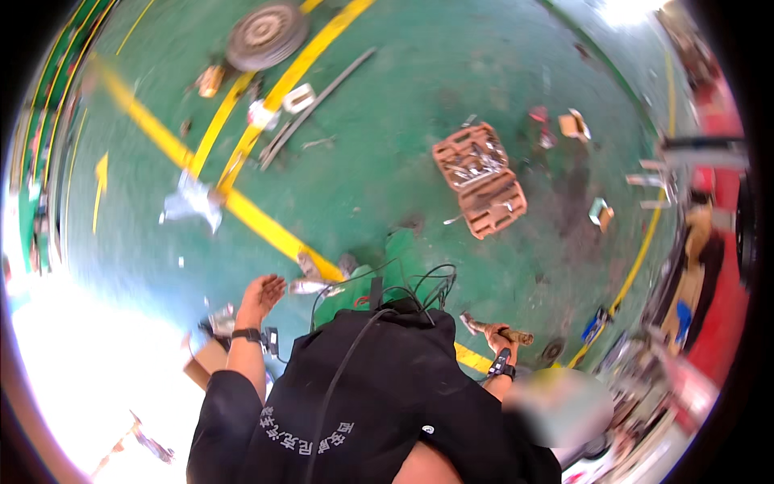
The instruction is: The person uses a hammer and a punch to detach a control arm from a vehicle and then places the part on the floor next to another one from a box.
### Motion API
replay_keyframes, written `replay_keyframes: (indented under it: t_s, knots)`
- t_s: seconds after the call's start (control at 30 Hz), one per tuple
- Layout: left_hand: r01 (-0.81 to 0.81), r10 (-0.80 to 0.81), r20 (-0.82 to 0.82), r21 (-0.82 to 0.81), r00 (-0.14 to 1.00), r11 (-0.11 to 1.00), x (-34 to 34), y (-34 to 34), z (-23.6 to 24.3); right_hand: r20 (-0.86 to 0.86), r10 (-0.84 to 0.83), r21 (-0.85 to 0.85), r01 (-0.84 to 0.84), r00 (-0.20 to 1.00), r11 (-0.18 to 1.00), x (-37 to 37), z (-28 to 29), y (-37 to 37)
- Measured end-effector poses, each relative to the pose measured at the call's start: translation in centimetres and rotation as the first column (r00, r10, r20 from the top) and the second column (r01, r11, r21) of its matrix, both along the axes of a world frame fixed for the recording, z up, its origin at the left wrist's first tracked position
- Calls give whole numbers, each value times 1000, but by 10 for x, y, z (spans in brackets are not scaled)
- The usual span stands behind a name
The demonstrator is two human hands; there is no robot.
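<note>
My left hand (262,295) is held out to the left over the floor, fingers stretched, with nothing in it. Low on the right, my right hand (501,338) is wrapped round a hammer-shaped tool (521,335). Its brown shaft sticks out past the fist to the right, and a paler curved end points left; blur hides its exact kind. Ahead of me, to the right, an orange-brown tool case (493,214) lies unfolded on the floor. Shiny metal tools (476,167) fill its far half, apart from both hands.
A wheel (268,36) lies far left on the green floor. Nearer are a long grey bar (322,105), a white container (298,98) and a plastic bag (193,203). Small boxes (574,125) are scattered at right. Black cables (435,278) loop before my body; a cardboard box (206,362) stands left.
</note>
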State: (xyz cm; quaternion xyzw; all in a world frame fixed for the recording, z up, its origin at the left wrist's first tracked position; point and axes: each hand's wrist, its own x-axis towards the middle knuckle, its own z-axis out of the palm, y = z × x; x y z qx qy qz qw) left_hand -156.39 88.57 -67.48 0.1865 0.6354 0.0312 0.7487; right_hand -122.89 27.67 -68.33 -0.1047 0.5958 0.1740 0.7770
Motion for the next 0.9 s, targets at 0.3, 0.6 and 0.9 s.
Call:
replay_keyframes:
  t_s: [0.3,0.6,0.9]
  knots:
    - [-365,363,-182,20,914,931,-149,-125,3,-21,806,41,-805,591,592,96,-27,92]
    - [-768,754,-219,27,620,639,-180,-330,39,-29,994,-57,-993,-106,-107,170,-102,268]
    - [-971,914,-330,-65,237,228,-147,-583,72,-164,754,-205,-726,-636,-657,119,-173,475]
